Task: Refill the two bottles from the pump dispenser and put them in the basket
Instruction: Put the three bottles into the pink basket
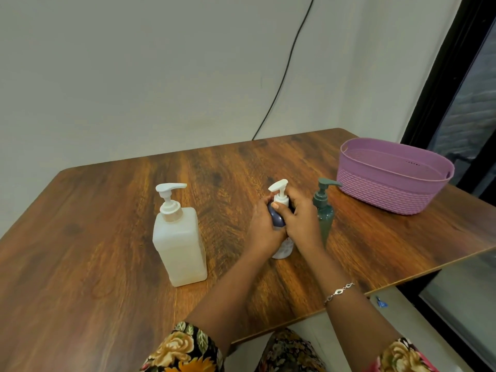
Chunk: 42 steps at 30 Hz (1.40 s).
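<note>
A small dark blue bottle (277, 218) with a white pump top stands upright on the wooden table (107, 224). My left hand (261, 226) wraps its body from the left. My right hand (299, 220) grips it from the right, with fingers at the white collar under the pump. Just to the right stands a teal green pump bottle (325, 208), partly hidden behind my right hand. The large translucent white pump dispenser (178, 237) stands to the left, apart from both hands. A purple woven basket (391, 177) sits at the table's far right, with nothing visible inside.
A black cable (284, 73) runs down the wall behind the table. The table's right edge lies just past the basket, beside a dark window frame (440, 76). A small blue object (381, 302) lies on the floor below the edge.
</note>
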Each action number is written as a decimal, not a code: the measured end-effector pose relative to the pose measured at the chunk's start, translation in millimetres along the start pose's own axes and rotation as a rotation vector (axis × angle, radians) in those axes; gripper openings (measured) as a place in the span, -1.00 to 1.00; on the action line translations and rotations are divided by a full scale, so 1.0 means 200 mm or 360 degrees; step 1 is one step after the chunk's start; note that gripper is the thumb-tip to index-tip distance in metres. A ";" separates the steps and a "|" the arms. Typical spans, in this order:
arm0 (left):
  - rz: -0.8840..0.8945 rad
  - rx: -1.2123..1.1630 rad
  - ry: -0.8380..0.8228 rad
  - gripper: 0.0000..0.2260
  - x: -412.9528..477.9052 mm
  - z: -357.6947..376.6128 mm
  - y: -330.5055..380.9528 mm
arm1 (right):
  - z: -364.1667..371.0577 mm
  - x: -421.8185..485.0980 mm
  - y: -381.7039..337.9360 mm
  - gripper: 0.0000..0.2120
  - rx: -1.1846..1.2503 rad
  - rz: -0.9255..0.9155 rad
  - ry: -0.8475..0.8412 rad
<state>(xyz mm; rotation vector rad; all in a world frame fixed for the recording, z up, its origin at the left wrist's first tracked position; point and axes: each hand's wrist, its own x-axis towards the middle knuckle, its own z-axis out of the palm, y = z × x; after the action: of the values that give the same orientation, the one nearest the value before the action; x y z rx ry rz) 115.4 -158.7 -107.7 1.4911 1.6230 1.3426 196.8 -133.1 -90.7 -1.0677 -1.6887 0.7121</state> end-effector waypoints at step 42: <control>-0.0403 -0.0673 0.0988 -0.50 -0.21 -0.74 0.18 | 0.39 0.01 -0.47 -0.28 0.0314 0.0017 -0.0820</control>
<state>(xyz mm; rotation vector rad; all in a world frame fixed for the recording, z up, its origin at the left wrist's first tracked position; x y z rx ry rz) 8.2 -247.1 -33.4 0.6255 1.6525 1.9600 93.2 -171.0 -39.1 -0.7941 -1.9886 1.2104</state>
